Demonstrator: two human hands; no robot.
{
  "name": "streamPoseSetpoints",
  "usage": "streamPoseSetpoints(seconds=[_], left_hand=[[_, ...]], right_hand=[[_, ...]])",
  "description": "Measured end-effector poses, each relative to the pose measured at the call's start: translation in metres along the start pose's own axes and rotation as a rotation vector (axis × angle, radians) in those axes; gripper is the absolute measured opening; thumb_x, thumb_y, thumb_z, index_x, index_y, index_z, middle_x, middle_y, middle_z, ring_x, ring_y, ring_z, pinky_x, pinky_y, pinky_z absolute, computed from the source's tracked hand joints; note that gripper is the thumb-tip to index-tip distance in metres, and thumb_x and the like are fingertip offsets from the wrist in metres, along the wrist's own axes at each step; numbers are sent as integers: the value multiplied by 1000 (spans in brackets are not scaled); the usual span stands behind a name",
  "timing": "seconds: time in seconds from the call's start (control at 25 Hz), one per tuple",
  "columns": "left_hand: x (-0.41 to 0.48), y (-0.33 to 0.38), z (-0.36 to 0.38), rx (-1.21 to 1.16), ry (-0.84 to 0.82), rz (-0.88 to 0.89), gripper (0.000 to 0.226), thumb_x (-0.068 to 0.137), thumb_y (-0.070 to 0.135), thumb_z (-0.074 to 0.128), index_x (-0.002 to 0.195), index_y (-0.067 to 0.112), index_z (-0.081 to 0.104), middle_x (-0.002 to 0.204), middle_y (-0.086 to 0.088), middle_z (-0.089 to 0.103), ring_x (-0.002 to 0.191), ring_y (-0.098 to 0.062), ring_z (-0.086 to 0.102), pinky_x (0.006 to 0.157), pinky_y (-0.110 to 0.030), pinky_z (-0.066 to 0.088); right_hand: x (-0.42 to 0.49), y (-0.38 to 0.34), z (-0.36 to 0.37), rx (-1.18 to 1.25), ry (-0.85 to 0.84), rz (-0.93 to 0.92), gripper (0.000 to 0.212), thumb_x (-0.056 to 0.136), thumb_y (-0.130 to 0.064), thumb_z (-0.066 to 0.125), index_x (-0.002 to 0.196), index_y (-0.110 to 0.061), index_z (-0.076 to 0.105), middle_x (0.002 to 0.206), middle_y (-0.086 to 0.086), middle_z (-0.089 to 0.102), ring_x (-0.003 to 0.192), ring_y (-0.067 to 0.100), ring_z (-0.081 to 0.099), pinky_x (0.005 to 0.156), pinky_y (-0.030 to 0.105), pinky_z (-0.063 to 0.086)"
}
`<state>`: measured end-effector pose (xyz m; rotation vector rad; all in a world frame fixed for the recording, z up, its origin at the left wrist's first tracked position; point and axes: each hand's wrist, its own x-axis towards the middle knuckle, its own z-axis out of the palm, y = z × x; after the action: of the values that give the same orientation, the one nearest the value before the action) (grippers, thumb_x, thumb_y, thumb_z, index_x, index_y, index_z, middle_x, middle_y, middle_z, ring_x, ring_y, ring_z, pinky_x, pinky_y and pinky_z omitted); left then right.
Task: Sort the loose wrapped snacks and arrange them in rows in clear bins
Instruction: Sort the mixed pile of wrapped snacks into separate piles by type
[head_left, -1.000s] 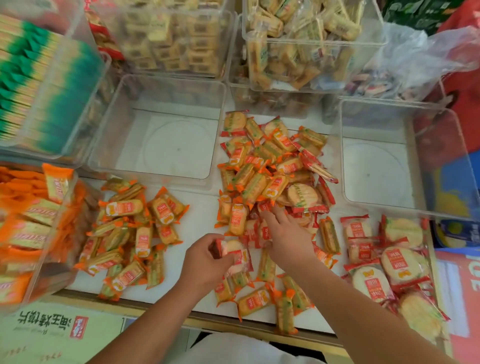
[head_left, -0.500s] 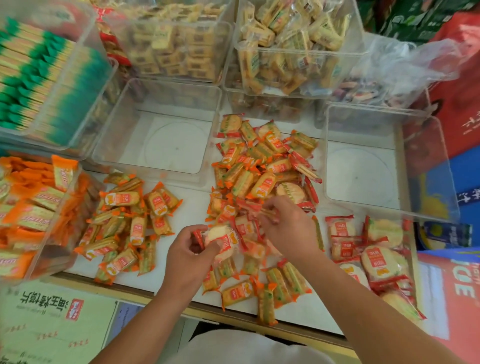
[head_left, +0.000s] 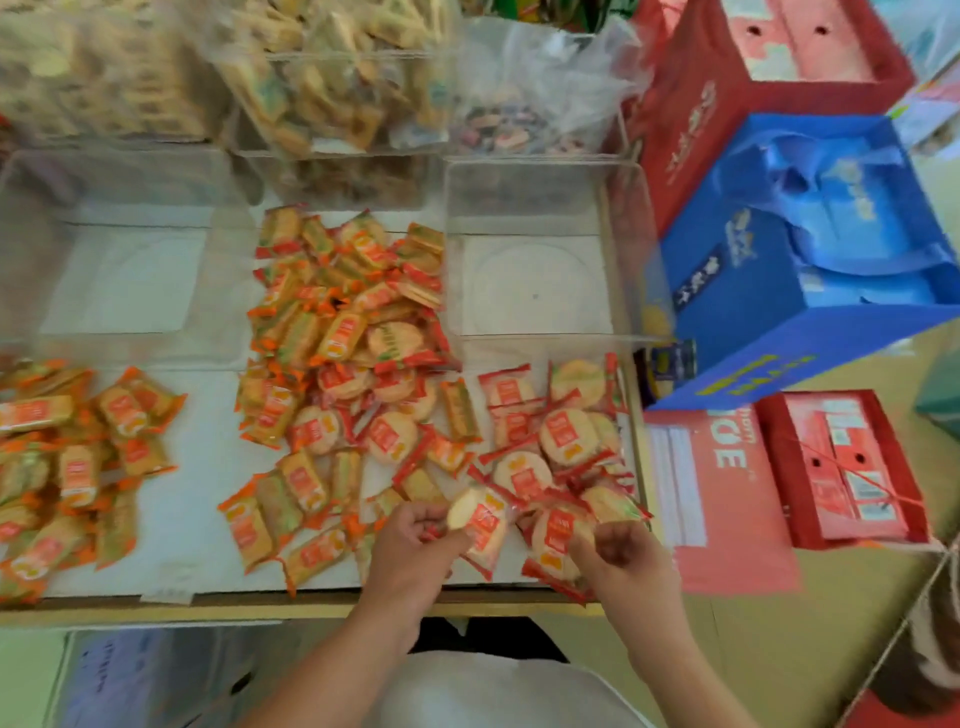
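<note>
round wrapped snack (head_left: 478, 525) held just above the bench (head_left: 197, 509), lower middle of the frame. its long axis runs near top-to-bottom in the picture, leaning a little: upper end toward the top left, lower end toward the bottom right. pale cracker shows at the upper end, red label faces up.

left hand (head_left: 415, 545) has hold of it from the left side, fingers curled round the packet's edge. right hand (head_left: 623, 556) sits just right of the snack, apart from it, fingers curled in toward the palm. a second round packet (head_left: 558, 535) lies between the two hands, close against the right fingertips. cannot tell whether that hand pinches it or has nothing.

the held snack is at the near edge of the round red-wrapped pile (head_left: 561, 436), right of centre. mixed pile (head_left: 343, 332) in the middle, long orange packets (head_left: 78, 457) at the left edge. two clear bins stand behind: left bin (head_left: 130, 275), right bin (head_left: 535, 280).

writing: the packets carry a red panel with pale characters, too blurred to read. blue box (head_left: 810, 260) and red box (head_left: 769, 78) at upper right bear characters, not legible. red carton (head_left: 722, 493) at lower right shows large pale letters ending "ge".
</note>
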<state>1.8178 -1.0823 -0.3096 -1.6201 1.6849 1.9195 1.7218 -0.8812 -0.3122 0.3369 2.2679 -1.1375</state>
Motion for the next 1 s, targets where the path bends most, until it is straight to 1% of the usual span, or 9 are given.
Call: streamPoseSetpoints(seconds=[0.16, 0.32, 0.4, 0.52, 0.6, 0.76, 0.84, 0.92, 1.0], left_hand=[[37, 21, 56, -196, 86, 22, 32, 83, 20, 85, 105, 18, 62, 105, -6, 68, 88, -24, 72, 82, -41, 63], [75, 14, 86, 373, 67, 226, 24, 84, 31, 75, 104, 21, 65, 107, 2, 66, 96, -17, 66, 85, -36, 57], [78, 9, 86, 629, -14, 339, 33, 87, 36, 67, 118, 23, 66, 120, 2, 58, 108, -17, 61, 93, -35, 54], [57, -3, 68, 605, -35, 436, 40, 95, 35, 63, 134, 26, 57, 128, 7, 50, 108, -13, 56, 93, -30, 51], [34, -28, 47, 536, -1, 462, 34, 96, 33, 65, 129, 28, 60, 122, 12, 54, 99, -6, 58, 85, -21, 49], [5, -89, -13, 452, 190, 378, 19, 94, 22, 69, 113, 24, 69, 110, 9, 63, 92, -1, 60, 74, -6, 44], [3, -102, -48, 444, 330, 326, 18, 92, 13, 70, 109, 19, 70, 109, 3, 63, 93, -6, 62, 73, -5, 41], [9, -107, -86, 496, 450, 271, 23, 90, 12, 71, 113, 16, 70, 115, 1, 61, 103, -16, 63, 81, -15, 43], [23, -105, -122, 564, 483, 272, 30, 91, 13, 70, 121, 13, 68, 123, -3, 60, 115, -22, 60, 90, -26, 45]], right_hand=[[21, 4, -28, 155, 43, 76, 25, 86, -23, 82, 94, -11, 61, 87, 10, 67, 73, 24, 69, 72, 47, 63], [44, -3, -32, 21, 90, -3, 23, 88, -30, 78, 93, -19, 59, 87, 3, 67, 78, 22, 68, 66, 37, 57], [53, -2, -33, -155, 92, -16, 29, 88, -44, 75, 98, -26, 55, 90, -6, 64, 79, 16, 65, 67, 38, 53], [54, -6, -39, -331, 135, -68, 36, 86, -54, 71, 103, -30, 51, 96, -12, 58, 85, 15, 62, 70, 39, 51], [42, -15, -37, -279, 141, -229, 27, 88, -48, 71, 98, -33, 51, 94, -11, 58, 85, 17, 61, 69, 40, 51], [11, -31, 14, -275, -229, -448, 16, 90, -46, 71, 95, -37, 59, 88, -13, 65, 79, 7, 63, 68, 32, 55], [6, -30, 56, -406, -467, -470, 23, 91, -48, 69, 109, -36, 61, 104, -15, 65, 93, 6, 62, 79, 28, 55], [4, -29, 96, -571, -592, -507, 43, 93, -49, 67, 130, -29, 57, 128, -11, 55, 113, 10, 57, 91, 26, 51], [1, -30, 125, -667, -582, -526, 60, 93, -49, 66, 144, -24, 47, 143, -7, 45, 129, 15, 50, 97, 26, 47]])
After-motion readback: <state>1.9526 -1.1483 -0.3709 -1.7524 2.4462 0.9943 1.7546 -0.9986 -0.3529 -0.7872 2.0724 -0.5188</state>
